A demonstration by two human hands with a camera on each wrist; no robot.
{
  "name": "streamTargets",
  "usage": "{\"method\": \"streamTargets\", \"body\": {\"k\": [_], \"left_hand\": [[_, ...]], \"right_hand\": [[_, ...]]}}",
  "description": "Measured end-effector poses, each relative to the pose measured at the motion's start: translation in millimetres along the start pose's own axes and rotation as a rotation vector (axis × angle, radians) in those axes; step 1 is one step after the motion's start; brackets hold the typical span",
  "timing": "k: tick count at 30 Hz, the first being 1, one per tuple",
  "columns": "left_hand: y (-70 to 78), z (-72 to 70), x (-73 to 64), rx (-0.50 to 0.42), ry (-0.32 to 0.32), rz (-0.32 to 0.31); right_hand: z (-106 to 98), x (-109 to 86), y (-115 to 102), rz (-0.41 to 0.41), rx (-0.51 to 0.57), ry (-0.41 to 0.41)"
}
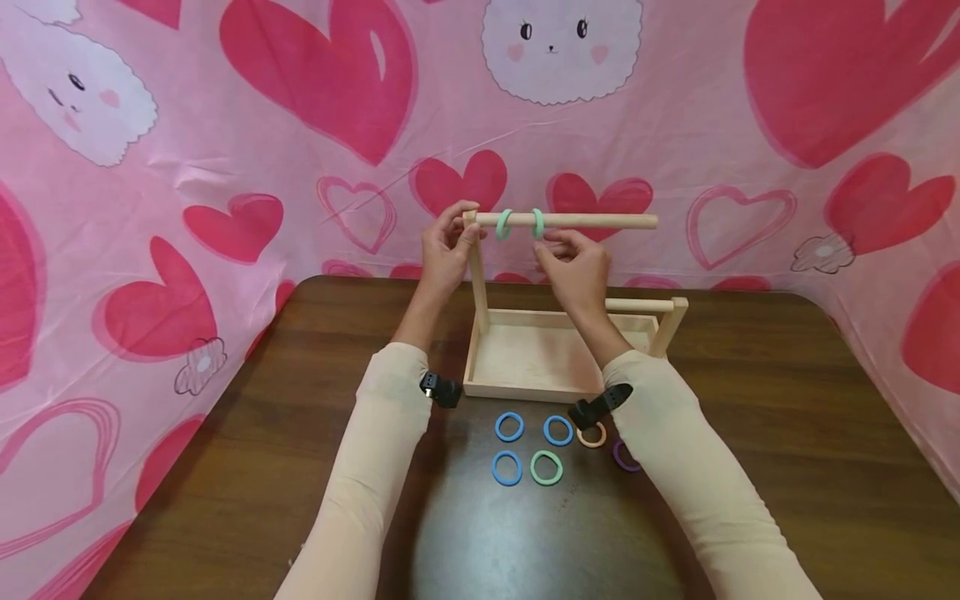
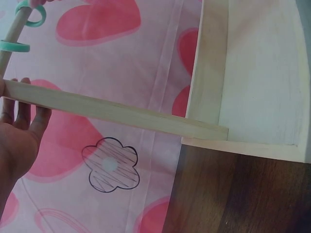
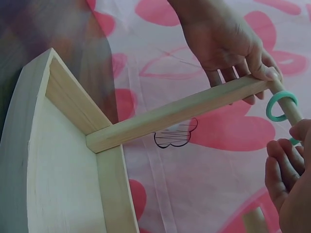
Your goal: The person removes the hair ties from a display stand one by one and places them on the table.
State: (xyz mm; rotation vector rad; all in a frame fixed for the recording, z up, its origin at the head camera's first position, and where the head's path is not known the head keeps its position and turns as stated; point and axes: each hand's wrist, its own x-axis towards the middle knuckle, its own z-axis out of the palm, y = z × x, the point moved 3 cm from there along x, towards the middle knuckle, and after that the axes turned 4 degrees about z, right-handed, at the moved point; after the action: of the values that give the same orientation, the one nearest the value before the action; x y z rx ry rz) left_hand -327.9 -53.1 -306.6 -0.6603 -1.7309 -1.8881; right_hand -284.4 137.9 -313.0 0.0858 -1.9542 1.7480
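Observation:
My left hand (image 1: 447,254) grips the top of an upright wooden post (image 1: 477,279), its thumb and fingers at the corner where a wooden rod (image 1: 600,221) juts out to the right. Two mint green rings encircle that rod. One ring (image 1: 504,225) hangs near the post. The other ring (image 1: 537,223) is farther along, pinched at its lower edge by my right hand (image 1: 577,271). In the right wrist view the fingers of my right hand (image 3: 291,170) partly hide this second ring. The post rises from the back left corner of a shallow wooden tray (image 1: 540,395).
A second post (image 1: 670,325) with a lower rod (image 1: 637,306) stands at the tray's right end. In front of the tray lie several loose rings: blue (image 1: 507,468), green (image 1: 546,468), orange (image 1: 592,444) and purple (image 1: 624,460), the last partly behind my right sleeve. A pink heart-print cloth (image 1: 360,192) hangs behind the table.

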Motion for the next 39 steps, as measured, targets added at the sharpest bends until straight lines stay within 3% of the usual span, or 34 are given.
{"method": "streamTargets", "body": {"k": [7,17,29,39], "left_hand": [[1.5,1.5,0.2,0.005,0.001,0.0],[0.3,3.1,0.3,0.01,-0.003,0.013],[-0.5,3.7,0.9,0.007,-0.002,0.013],[-0.1,4.5,0.1,0.022,-0.007,0.014]], "right_hand": [[3.1,3.0,-1.9,-0.012,-0.03,0.023],[-0.7,3.3,-6.5,-0.115,-0.119,0.066],[-6.5,4.6,-7.7,-0.195,-0.082,0.056],[-16.4,4.8,-5.9,-0.19,-0.075,0.057]]}}
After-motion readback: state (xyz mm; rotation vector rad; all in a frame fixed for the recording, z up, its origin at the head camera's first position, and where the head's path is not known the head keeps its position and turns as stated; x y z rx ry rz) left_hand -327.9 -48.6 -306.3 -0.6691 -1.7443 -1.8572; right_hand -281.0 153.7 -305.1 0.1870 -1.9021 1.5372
